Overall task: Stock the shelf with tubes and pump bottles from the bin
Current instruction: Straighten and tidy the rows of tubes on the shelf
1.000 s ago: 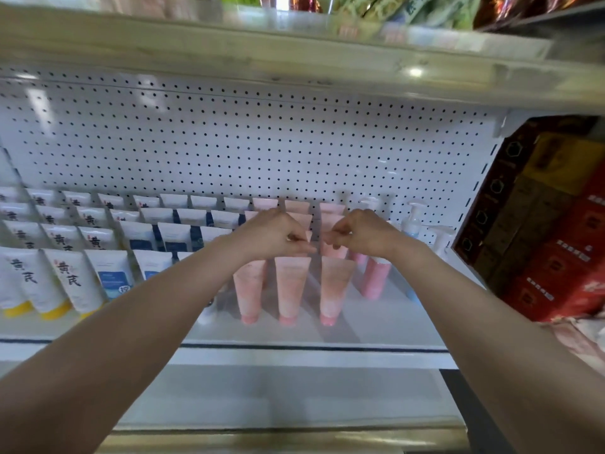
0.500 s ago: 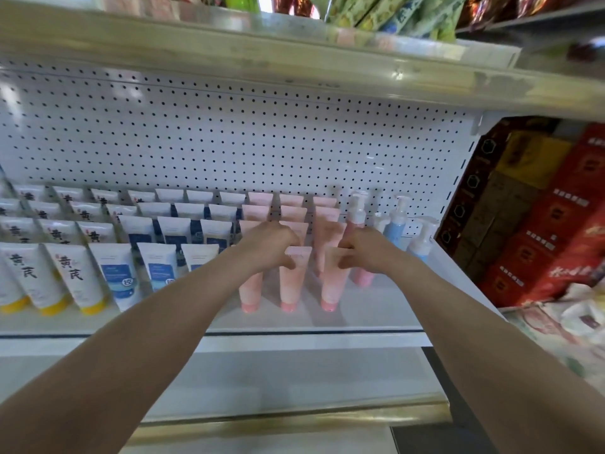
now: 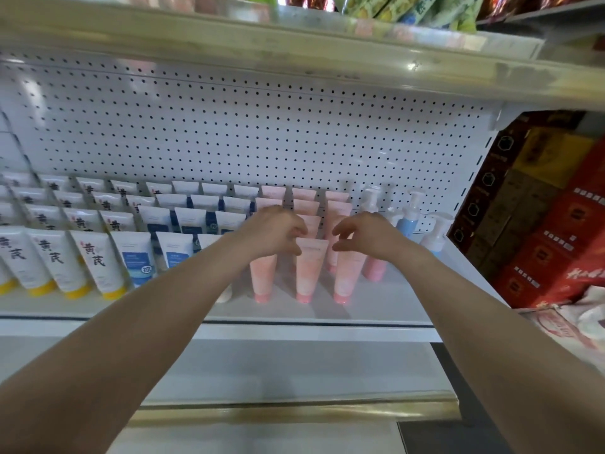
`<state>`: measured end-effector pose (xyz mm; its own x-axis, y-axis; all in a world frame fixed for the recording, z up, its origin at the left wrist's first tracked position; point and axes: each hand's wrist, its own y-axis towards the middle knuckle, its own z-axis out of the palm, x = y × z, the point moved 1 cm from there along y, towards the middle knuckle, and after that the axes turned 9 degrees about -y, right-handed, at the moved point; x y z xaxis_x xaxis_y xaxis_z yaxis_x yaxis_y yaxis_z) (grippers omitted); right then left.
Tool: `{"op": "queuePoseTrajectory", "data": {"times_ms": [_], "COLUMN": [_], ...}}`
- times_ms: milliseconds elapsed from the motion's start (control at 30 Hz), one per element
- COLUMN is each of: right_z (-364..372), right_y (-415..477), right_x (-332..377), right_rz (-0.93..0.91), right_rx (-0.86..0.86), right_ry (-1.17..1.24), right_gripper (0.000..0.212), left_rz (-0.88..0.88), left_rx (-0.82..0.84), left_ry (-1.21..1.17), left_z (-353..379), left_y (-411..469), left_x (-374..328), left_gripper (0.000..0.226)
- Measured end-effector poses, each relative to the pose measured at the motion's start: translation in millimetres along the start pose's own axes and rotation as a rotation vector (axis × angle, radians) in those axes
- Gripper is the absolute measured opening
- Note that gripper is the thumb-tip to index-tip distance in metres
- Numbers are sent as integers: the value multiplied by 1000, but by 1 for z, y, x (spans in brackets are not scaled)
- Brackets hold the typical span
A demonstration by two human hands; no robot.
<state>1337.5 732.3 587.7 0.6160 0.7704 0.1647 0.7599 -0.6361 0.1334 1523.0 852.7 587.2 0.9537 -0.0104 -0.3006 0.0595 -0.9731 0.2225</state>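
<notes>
We look into a white shelf point(image 3: 376, 309) backed by a perforated pegboard point(image 3: 229, 132), with an upper shelf point(image 3: 294, 57) overhead carrying snack bags point(image 3: 422, 11). To the left stand rows of white tubes with yellow caps point(image 3: 98, 260), cap down, and beside them white-and-blue tubes point(image 3: 139, 257); our left forearm crosses in front of the nearest of these and hides part of that row. Past the shelf's right end, red cartons point(image 3: 576, 231) are stacked. Pump bottles point(image 3: 411, 214) stand in the back right corner, and our right wrist covers part of a pink one. Pink tubes point(image 3: 337, 208) fill 3 files in the middle, cap down, with 3 side by side in the front row. Our left hand point(image 3: 273, 231) and right hand point(image 3: 368, 235) hover at either side of the crimped top of the middle pink tube point(image 3: 309, 270) in that front row. Both hands are released, fingers loosely curled and gripping nothing. The left fingertips lie just beside the tube's upper left corner, and we cannot tell whether they touch it; the right thumb is near the upper right corner, apart from it. The tube stands upright on the shelf between its 2 neighbours.
</notes>
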Motion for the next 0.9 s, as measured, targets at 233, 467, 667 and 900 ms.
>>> {"op": "queuePoseTrajectory", "data": {"times_ms": [233,467,667,900], "right_z": [8,16,18,5], "right_y": [5,10,11,-3], "right_x": [31,40,37,29], "right_rz": [-67,-58,-45,-47], "right_rx": [32,-3,11,-94], "right_ry": [56,-67,-14,106], "right_gripper": [19,20,19,14], "left_rz": [-101,-154,-156,-19], "left_rx": [50,61,47,-118], "left_ry": [55,50,29,-18], "left_z": [-26,-18,-15,-13], "left_y": [-31,-39,-37,-24], "left_x": [25,27,27,6], "left_gripper": [37,7,5,18]}}
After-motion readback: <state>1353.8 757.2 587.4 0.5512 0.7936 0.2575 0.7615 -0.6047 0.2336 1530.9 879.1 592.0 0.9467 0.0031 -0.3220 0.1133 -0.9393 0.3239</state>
